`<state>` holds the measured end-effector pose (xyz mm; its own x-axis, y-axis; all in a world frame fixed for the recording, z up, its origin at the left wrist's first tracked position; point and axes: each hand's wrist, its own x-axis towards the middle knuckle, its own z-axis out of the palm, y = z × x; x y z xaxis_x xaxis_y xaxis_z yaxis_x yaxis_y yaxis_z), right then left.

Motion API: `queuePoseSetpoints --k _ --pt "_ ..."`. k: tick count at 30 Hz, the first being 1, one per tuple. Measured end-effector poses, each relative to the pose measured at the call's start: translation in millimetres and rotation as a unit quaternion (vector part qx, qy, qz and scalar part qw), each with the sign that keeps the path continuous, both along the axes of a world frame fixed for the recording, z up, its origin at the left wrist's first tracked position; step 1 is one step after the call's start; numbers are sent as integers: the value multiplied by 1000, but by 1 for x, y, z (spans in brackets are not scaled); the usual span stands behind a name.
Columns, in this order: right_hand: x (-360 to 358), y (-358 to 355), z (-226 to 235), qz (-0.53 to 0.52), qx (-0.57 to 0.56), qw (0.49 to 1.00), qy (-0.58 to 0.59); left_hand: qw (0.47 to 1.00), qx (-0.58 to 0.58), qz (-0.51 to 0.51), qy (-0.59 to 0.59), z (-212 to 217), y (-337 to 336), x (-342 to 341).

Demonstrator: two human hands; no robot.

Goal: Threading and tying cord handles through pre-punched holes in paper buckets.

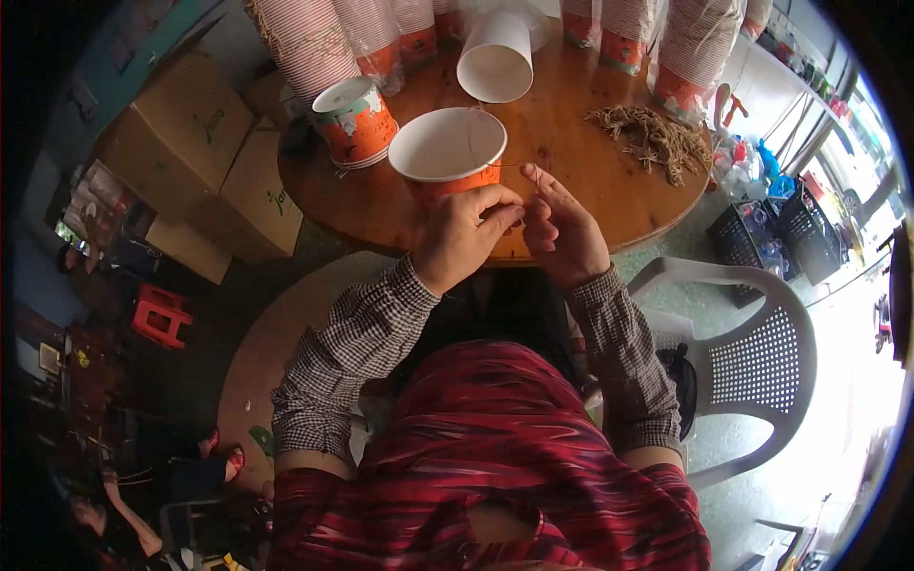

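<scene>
An orange paper cup [447, 147] with a white inside stands at the near edge of the round wooden table [381, 205]. My left hand [464, 233] is against the cup's near side, its fingertips pinched together. A thin string [519, 165] runs from the cup's rim to my right hand [562, 226], which pinches it between thumb and forefinger. Both hands almost touch each other just in front of the cup.
An upside-down stack of orange cups [354, 119] and a white cup lying on its side [497, 57] sit behind. Tall sleeved cup stacks [305, 43] line the far edge. A pile of brown twine [652, 138] lies right. Cardboard boxes [195, 143] left, white plastic chair [752, 352] right.
</scene>
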<state>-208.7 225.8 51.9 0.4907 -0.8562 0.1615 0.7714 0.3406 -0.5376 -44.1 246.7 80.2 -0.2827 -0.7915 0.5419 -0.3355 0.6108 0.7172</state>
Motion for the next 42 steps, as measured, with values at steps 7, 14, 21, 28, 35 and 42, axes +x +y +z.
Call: queuePoseSetpoints --k 7,14,21,28,35,42 --pt "8 10 -7 -233 -34 959 155 1000 10 6 -5 6 -4 22" --pt "27 35 16 -128 -146 947 255 995 -38 31 -83 27 10 31" --pt "30 37 11 -130 -174 924 316 988 -107 23 -112 27 18 38" --pt "31 42 10 -194 -165 921 295 996 82 39 -21 26 20 48" --pt "37 40 1 -203 -220 885 357 993 61 38 -91 10 21 38" --pt "37 40 -5 -249 -288 839 388 988 -113 51 -91 1 25 40"
